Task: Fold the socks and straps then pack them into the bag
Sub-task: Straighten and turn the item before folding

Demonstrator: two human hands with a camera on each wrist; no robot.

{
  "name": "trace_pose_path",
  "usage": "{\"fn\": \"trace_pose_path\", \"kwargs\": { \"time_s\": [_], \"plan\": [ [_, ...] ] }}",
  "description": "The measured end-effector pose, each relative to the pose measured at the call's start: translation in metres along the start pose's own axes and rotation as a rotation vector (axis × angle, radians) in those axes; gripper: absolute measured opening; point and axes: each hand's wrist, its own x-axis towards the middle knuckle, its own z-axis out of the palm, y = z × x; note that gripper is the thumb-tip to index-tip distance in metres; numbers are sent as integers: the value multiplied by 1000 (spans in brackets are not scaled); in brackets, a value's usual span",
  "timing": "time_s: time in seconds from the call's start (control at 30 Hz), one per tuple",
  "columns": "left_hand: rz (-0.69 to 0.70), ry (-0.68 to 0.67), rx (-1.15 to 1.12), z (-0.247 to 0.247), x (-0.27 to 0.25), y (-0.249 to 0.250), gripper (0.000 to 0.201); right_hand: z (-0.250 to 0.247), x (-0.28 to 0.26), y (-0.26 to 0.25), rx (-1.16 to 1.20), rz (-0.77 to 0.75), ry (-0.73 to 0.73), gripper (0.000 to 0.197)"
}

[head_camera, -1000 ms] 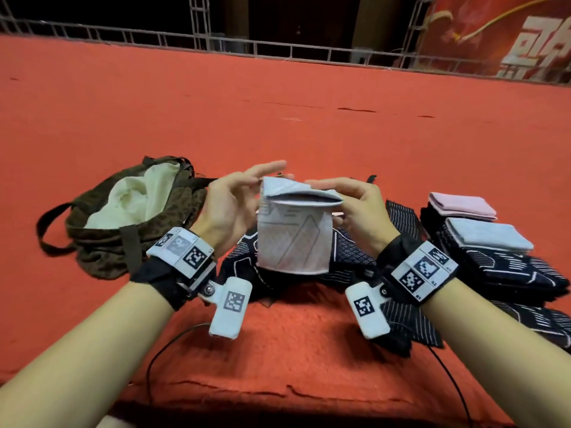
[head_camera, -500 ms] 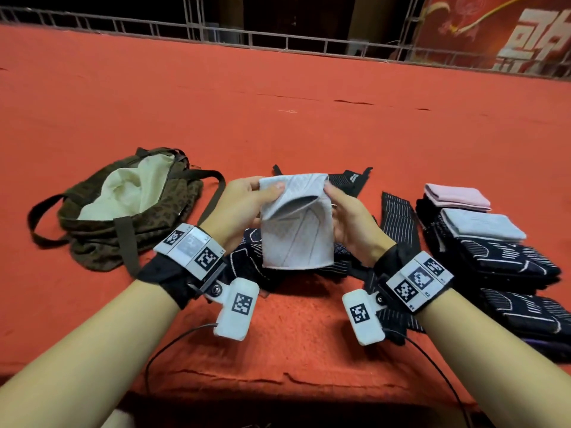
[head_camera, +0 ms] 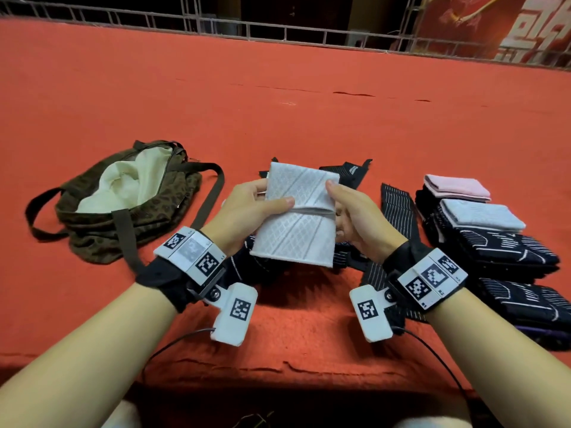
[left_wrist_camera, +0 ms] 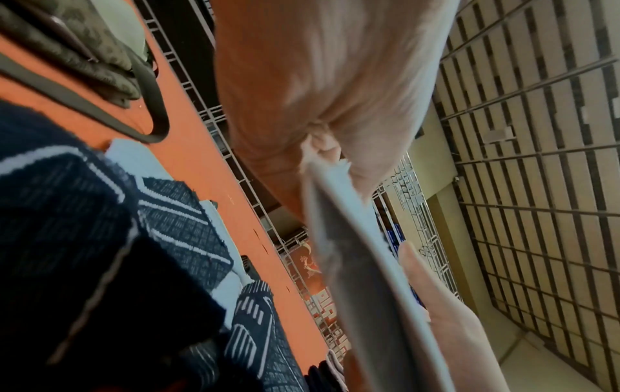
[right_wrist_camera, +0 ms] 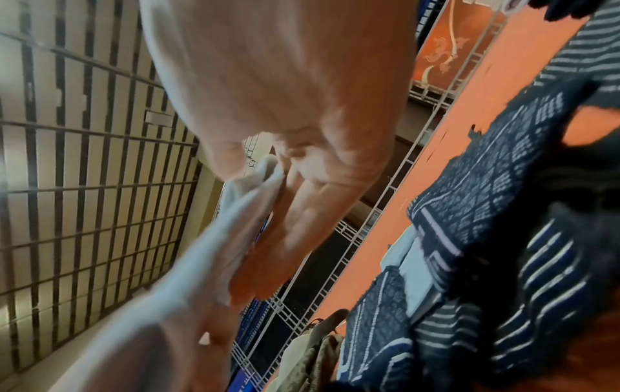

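Hands hold white sock (head_camera: 298, 223) in air above dark socks and straps (head_camera: 398, 211) on red carpet (head_camera: 278, 103). Left hand (head_camera: 247, 211) pinches sock's left edge, thumb on front at fold line, fingers behind. Right hand (head_camera: 358, 220) grips right edge, thumb on upper flap. Sock folded over, top flap lapping lower part. Open bag (head_camera: 123, 193) lies left, cream lining showing. Folded pink sock (head_camera: 455, 187) and pale sock (head_camera: 480, 217) stacked on dark pile right.

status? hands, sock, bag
Left hand and right hand both pinch the white sock, held folded above the dark pile. Bag open at left, nothing blocking it.
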Motion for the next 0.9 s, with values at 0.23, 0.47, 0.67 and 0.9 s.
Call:
{"fn": "trace_pose_path", "kwargs": {
  "time_s": [0.23, 0.47, 0.67, 0.9],
  "plan": [
    [-193, -55, -464, 7, -3, -4, 37, -11, -14, 2, -58, -242, 114, 26],
    [-237, -101, -146, 24, -5, -8, 23, -20, -22, 6, -188, -169, 106, 33],
    [-82, 29, -164, 53, -2, -11, 23, -40, -35, -6, 68, 126, 68, 40],
    [-3, 101, -154, 110, -5, -3, 17, -76, -62, -11, -227, -67, 206, 22]
  ]
}}
